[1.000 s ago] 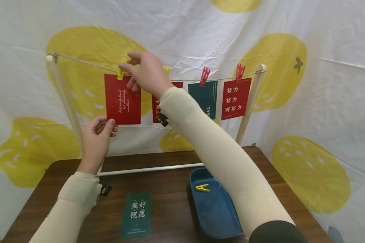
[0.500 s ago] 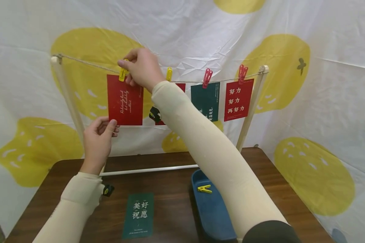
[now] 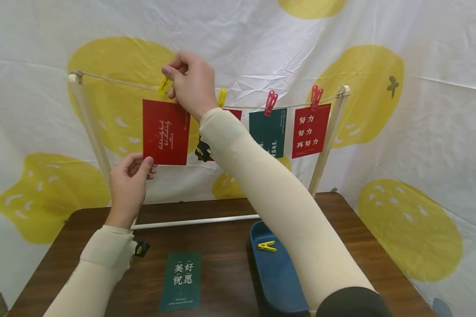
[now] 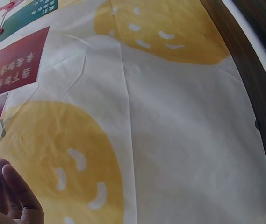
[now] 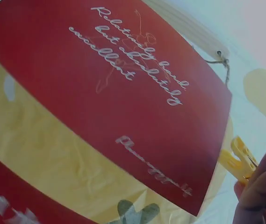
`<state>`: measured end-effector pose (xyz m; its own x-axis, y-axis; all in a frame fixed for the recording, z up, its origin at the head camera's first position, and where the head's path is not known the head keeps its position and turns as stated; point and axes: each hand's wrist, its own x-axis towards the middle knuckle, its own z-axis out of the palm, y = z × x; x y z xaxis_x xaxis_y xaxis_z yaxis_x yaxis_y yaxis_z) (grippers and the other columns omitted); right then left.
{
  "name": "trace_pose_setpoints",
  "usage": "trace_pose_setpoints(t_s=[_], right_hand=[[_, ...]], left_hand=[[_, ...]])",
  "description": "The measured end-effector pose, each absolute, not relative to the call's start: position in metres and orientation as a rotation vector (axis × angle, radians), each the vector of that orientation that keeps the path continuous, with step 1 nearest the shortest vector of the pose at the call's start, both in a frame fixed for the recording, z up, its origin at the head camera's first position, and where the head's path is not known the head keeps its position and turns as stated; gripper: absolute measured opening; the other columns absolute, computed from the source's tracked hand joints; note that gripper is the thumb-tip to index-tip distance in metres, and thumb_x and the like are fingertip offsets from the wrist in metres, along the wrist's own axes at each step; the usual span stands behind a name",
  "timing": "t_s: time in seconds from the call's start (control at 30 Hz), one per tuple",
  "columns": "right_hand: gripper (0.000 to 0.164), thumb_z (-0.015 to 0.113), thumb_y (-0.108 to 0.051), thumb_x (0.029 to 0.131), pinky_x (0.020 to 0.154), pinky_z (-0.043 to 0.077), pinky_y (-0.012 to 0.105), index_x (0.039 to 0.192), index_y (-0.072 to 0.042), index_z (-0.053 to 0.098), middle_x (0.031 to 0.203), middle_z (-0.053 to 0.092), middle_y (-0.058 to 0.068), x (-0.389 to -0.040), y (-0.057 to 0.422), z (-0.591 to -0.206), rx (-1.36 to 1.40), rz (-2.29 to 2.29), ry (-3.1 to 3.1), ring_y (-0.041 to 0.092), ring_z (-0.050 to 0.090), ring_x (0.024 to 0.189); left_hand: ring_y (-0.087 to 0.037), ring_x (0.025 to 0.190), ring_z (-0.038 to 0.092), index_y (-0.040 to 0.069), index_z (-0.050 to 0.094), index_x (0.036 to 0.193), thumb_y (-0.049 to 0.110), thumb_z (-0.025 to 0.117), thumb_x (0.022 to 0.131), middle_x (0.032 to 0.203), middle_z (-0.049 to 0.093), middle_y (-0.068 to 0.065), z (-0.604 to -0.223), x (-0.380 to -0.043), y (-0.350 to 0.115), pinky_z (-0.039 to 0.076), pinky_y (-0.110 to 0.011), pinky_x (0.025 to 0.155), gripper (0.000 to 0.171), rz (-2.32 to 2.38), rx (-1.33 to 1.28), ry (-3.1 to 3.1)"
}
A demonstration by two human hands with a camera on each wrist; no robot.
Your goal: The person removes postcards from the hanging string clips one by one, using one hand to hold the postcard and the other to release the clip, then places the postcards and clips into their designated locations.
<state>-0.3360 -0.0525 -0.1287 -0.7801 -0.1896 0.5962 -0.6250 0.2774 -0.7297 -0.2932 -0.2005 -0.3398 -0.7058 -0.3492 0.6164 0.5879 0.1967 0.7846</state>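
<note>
Left hand (image 3: 128,185): my fingers pinch red card (image 3: 164,136), lower-left corner
Right hand (image 3: 195,83): I pinch yellow clip (image 3: 165,85) by card's top edge
Blue tray (image 3: 277,278): another clip (image 3: 267,247), far-left corner

Right hand (image 3: 192,81): rose above the rope (image 3: 119,81), its fingers, spread a second earlier, pinching the peg.
Yellow peg (image 3: 165,85): came up off the red card's top edge and went from nearly upright to tilted.
Red card (image 3: 165,132): shifted slightly rightward and down.
</note>
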Motion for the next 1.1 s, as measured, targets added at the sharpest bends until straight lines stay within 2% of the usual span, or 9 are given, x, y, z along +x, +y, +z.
trace_pose_setpoints(t_s=[0.17,0.43,0.63,0.8,0.93,1.1], right_hand=[[0.011,0.064,-0.020,0.099,0.056,0.055,0.027,0.097,-0.009,0.063,0.085,0.062,0.004,-0.328,-0.044,-0.134,0.818,1.513,-2.090,0.022,0.064,0.061],[0.018,0.064,-0.017,0.101,0.068,0.058,0.029,0.114,-0.006,0.058,0.092,0.061,0.007,-0.304,-0.031,-0.136,1.065,1.523,-2.046,0.021,0.065,0.069],[0.024,0.067,-0.004,0.096,0.079,0.057,0.024,0.113,-0.001,0.051,0.105,0.058,0.010,-0.288,-0.007,-0.143,1.237,1.567,-2.011,0.017,0.069,0.089],[0.028,0.069,0.006,0.091,0.089,0.057,0.026,0.108,0.002,0.047,0.111,0.052,0.013,-0.289,0.025,-0.154,1.285,1.610,-2.009,0.017,0.066,0.110],[0.024,0.068,0.004,0.092,0.090,0.057,0.030,0.108,0.004,0.051,0.108,0.056,0.013,-0.296,0.059,-0.169,1.261,1.477,-2.031,0.021,0.065,0.107],[0.020,0.071,-0.006,0.094,0.085,0.054,0.032,0.108,-0.005,0.057,0.110,0.062,0.005,-0.300,0.109,-0.193,1.221,1.253,-2.091,0.019,0.059,0.100]], left_hand=[[-0.014,0.077,0.068,-0.004,0.067,0.109,0.021,0.070,0.097,0.090,0.071,-0.009,-0.348,-0.288,-0.193,0.057,-0.019,0.068,0.027,-1.582,-0.210,-1.714],[-0.016,0.080,0.068,-0.001,0.067,0.110,0.026,0.068,0.098,0.094,0.070,-0.014,-0.352,-0.283,-0.192,0.058,-0.019,0.071,0.030,-1.581,-0.199,-1.765],[-0.018,0.084,0.068,0.001,0.065,0.115,0.029,0.066,0.099,0.099,0.069,-0.013,-0.362,-0.274,-0.198,0.058,-0.019,0.072,0.032,-1.587,-0.173,-1.822],[-0.016,0.083,0.068,0.000,0.064,0.116,0.023,0.065,0.100,0.097,0.069,-0.009,-0.371,-0.258,-0.202,0.058,-0.019,0.071,0.028,-1.593,-0.167,-1.850],[-0.013,0.081,0.068,-0.002,0.064,0.114,0.018,0.066,0.100,0.095,0.069,-0.007,-0.379,-0.238,-0.201,0.058,-0.020,0.070,0.025,-1.563,-0.153,-1.889],[-0.013,0.079,0.069,-0.002,0.061,0.116,0.011,0.067,0.098,0.094,0.070,-0.003,-0.390,-0.208,-0.199,0.058,-0.021,0.069,0.023,-1.566,-0.162,-1.942]])
